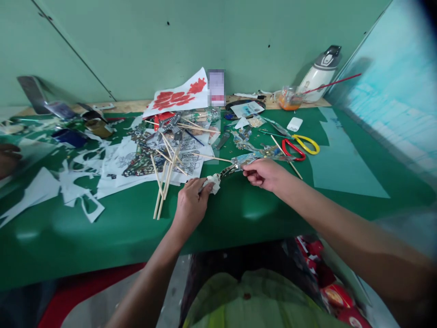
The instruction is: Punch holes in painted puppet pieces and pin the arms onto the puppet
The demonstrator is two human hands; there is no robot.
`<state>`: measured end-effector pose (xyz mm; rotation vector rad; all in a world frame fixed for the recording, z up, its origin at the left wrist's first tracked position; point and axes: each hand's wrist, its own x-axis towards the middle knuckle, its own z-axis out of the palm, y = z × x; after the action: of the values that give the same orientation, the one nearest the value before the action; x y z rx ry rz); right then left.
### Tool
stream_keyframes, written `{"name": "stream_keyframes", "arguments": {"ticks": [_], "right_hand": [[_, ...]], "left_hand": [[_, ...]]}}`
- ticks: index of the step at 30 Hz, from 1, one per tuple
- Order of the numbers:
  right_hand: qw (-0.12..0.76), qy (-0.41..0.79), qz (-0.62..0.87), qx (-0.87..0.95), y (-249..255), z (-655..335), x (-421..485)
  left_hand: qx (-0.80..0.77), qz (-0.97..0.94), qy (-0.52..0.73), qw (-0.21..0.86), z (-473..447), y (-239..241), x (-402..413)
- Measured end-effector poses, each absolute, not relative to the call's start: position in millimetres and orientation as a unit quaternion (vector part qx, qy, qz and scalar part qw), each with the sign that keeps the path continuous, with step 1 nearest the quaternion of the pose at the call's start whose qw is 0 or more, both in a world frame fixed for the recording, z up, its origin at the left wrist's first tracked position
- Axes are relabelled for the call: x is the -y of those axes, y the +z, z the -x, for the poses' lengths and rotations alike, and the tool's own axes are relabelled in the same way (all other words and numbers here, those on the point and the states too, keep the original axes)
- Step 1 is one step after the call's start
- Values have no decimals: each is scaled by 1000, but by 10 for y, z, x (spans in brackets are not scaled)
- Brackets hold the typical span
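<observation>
My left hand [192, 199] is closed on a crumpled white tissue [214, 182] near the front of the green table. Just to the right, my right hand [264, 174] pinches the lower edge of a grey-blue painted paper cutout [246, 157]. A narrow dark-and-light patterned strip [228, 170] runs from the cutout down to the tissue; whether they are joined I cannot tell. A thin wooden stick [213, 156] reaches the cutout from the left. Behind my right hand lie scissors with one red and one yellow handle [309, 144].
Several wooden sticks [166, 180] lie over printed paper sheets [116, 168]. White paper scraps [36, 193] cover the left side. Paint pots [70, 136], a jar of orange liquid [289, 101] and a white kettle [319, 75] stand at the back. A blurred hand-like shape [8, 159] is at far left.
</observation>
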<state>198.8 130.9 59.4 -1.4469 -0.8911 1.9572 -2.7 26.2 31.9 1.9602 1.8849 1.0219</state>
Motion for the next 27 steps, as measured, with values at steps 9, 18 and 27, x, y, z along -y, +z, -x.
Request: {"name": "stream_keyframes", "arguments": {"ticks": [9, 18, 27], "right_hand": [[266, 725, 535, 342, 554, -1981, -1307], [247, 700, 560, 369, 571, -2001, -1314], [233, 694, 572, 369, 572, -1998, -1324]], "left_hand": [[-631, -686, 345, 108, 31, 329, -256], [-617, -709, 330, 86, 17, 360, -279], [-604, -728, 310, 90, 48, 390, -322]]}}
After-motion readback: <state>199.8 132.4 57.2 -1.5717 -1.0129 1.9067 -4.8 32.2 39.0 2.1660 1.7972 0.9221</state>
